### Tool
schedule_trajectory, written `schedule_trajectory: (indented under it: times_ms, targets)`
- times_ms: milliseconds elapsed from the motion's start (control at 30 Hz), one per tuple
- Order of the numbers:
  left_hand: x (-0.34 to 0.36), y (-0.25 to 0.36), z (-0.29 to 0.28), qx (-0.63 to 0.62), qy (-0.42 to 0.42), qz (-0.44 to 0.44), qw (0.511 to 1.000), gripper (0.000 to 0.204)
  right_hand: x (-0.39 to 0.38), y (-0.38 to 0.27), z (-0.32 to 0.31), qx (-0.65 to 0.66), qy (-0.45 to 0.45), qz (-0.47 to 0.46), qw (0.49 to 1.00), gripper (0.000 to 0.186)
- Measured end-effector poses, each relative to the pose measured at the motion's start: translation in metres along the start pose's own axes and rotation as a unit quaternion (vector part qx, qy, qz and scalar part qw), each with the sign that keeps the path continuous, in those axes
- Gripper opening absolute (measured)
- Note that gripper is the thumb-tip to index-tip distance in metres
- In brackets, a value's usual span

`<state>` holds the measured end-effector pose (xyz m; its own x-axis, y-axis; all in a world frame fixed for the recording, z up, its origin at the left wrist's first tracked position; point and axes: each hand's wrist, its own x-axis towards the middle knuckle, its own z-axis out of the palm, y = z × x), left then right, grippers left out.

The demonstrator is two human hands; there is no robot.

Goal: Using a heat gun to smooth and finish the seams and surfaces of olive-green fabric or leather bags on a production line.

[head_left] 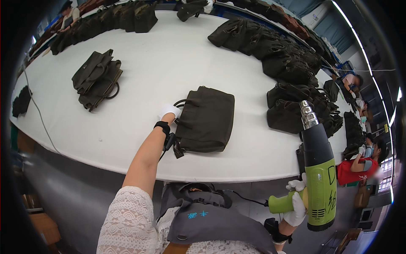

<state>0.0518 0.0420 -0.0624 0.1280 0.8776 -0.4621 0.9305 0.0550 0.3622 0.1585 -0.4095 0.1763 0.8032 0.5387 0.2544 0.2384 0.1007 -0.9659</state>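
A dark olive handbag [208, 120] lies flat on the white table [139, 80], its two handles pointing left. My left hand [169, 111], in a white glove, is closed at those handles; its fingertips are partly hidden. Held up off the table's near right edge is a green and black heat gun [320, 178] with a silver nozzle tilted up and away. Around its green grip wraps my right hand [297, 205], also gloved in white. A black cord runs from the grip's end toward my grey apron [215, 228].
Another dark bag [97, 80] lies at the left. Rows of similar bags [287, 55] crowd the right side, with more bags [114, 21] along the far left. A grey cable [40, 110] crosses the table's left end. A co-worker in a red vest [357, 169] is at the right.
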Motion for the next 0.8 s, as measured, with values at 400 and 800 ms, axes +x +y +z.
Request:
schedule_trajectory:
  times_ms: [400,800]
  targets:
    - [-0.139,0.059,-0.1,-0.226,0.199,0.527,0.795,0.027,0.021,0.011,-0.012,0.224,-0.121,-0.045,0.966,0.067]
    - [-0.208,-0.128,0.026,-0.14,0.177,0.422,0.878,0.012,0.018,0.005,0.052,0.14,-0.21,0.05,0.966,0.049]
